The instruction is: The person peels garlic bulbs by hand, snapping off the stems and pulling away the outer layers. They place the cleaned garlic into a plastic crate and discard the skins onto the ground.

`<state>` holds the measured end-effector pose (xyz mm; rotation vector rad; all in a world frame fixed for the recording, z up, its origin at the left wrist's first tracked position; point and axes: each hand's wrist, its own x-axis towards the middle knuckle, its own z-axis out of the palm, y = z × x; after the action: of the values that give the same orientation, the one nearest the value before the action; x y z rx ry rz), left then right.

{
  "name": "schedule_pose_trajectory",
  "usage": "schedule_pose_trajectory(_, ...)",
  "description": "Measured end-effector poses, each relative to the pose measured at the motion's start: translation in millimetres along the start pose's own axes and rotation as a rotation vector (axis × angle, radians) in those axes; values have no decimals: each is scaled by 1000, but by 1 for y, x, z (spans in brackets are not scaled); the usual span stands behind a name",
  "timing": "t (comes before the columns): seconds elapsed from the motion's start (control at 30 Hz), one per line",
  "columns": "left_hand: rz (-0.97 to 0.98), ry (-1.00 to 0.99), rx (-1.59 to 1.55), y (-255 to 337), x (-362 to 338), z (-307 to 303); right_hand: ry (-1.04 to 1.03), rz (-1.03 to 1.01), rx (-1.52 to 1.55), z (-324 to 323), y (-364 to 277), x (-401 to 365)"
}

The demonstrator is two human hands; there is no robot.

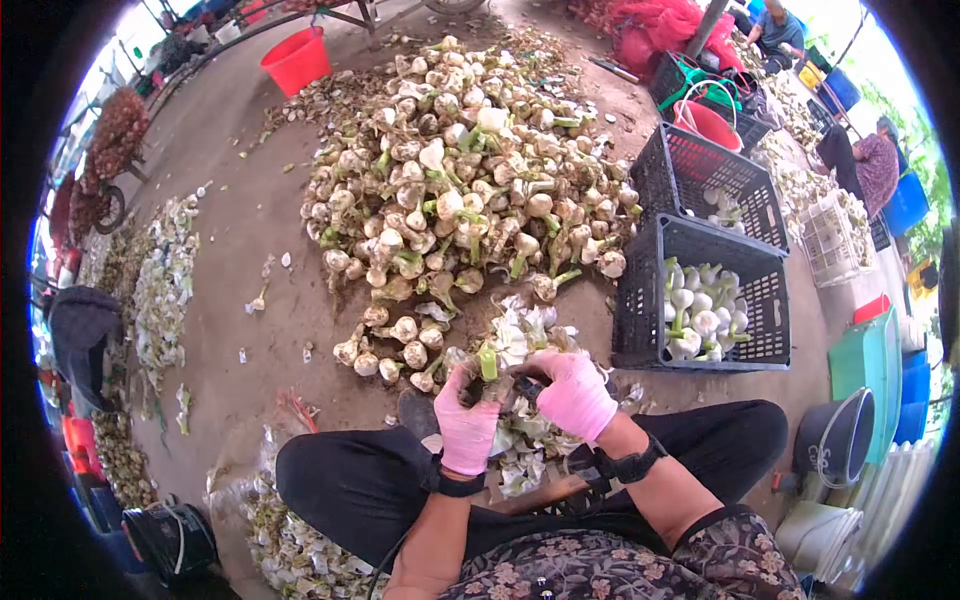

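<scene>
My left hand [468,418], in a pink glove, is closed around a garlic bulb whose cut green stem [488,362] points up between thumb and fingers. Right beside it, my pink-gloved right hand [578,398] is closed on a small dark tool [527,386]; its exact kind is hidden by the fingers. Both hands are close together above my lap. Loose pale garlic skins [520,335] lie just beyond and beneath them. A large heap of untrimmed garlic [450,180] with stalks and dirty skins covers the ground in front.
To the right, a black crate [700,350] holds clean white bulbs, with another black crate [720,170] behind it. A red bucket [298,62] stands beyond the heap at left. Peelings [165,290] are strewn at left. Another person [872,165] sits at far right.
</scene>
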<state>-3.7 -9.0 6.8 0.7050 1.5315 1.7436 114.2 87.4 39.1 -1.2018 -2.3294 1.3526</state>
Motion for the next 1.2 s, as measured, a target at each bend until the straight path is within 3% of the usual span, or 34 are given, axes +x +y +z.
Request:
schedule_pose_trajectory(0.23, -96, 34, -90, -11, -2, -4, 78, 133, 65, 19, 13, 1)
schedule_pose_trajectory(0.3, -121, 84, -327, -8, 2, 0, 80, 148, 119, 26, 34, 8)
schedule_pose_trajectory(0.37, -141, 91, -389, -11, 5, -3, -70, 173, -120, 48, 62, 7)
schedule_pose_trajectory(0.43, -177, 113, -768, 8, 13, -7, -255, 208, -295, 73, 90, -4)
schedule_pose_trajectory(0.47, -122, 96, -825, 6, 18, -9, -509, 295, -351, 79, 101, -11)
schedule_pose_trajectory(0.5, -193, 152, -898, -7, 20, -20, -562, 215, -418, 88, 116, -22)
schedule_pose_trajectory(0.57, -331, 184, -1113, -13, 20, -20, -485, 49, -300, 77, 105, -29)
schedule_pose_trajectory(0.63, -407, 164, -1126, -22, 17, -23, -117, -111, -66, 64, 91, -18)
schedule_pose_trajectory(0.67, -481, 136, -1136, -24, 17, -24, -18, 74, 164, 54, 78, -11)
schedule_pose_trajectory(0.7, -482, 133, -1133, -19, 17, -23, 114, 41, 367, 38, 50, -8)
schedule_pose_trajectory(0.73, -521, 138, -1100, -13, 17, -19, 146, -154, 353, 16, 24, -2)
schedule_pose_trajectory(0.8, -554, 147, -1074, -12, 17, -16, 127, -262, 260, -4, -2, 3)
schedule_pose_trajectory(0.87, -349, -36, -471, -22, 11, -16, 148, -509, 65, -19, -24, 7)
schedule_pose_trajectory(0.9, -352, -34, -470, -21, 10, -17, 147, -506, 66, -20, -20, 11)
schedule_pose_trajectory(0.97, -688, 55, -1057, -10, 13, -19, -134, -554, 126, -17, -7, 21)
schedule_pose_trajectory(1.0, -615, 48, -849, -16, 13, -18, -22, -561, 89, -12, -12, 19)
schedule_pose_trajectory(1.03, -609, 56, -851, -28, 14, -22, -30, -567, 90, -9, -15, 13)
schedule_pose_trajectory(1.1, -592, 44, -1148, -50, 15, -31, 101, -399, 16, 0, -18, 0)
schedule_pose_trajectory(1.13, -596, 48, -1035, -34, 12, -26, 141, -372, 14, 5, -16, -6)
schedule_pose_trajectory(1.17, -617, 169, -1182, -50, 13, -27, 134, -378, 18, 10, -11, -13)
schedule_pose_trajectory(1.2, -596, 231, -1044, -51, 16, -31, -6, -377, 28, 15, -5, -22)
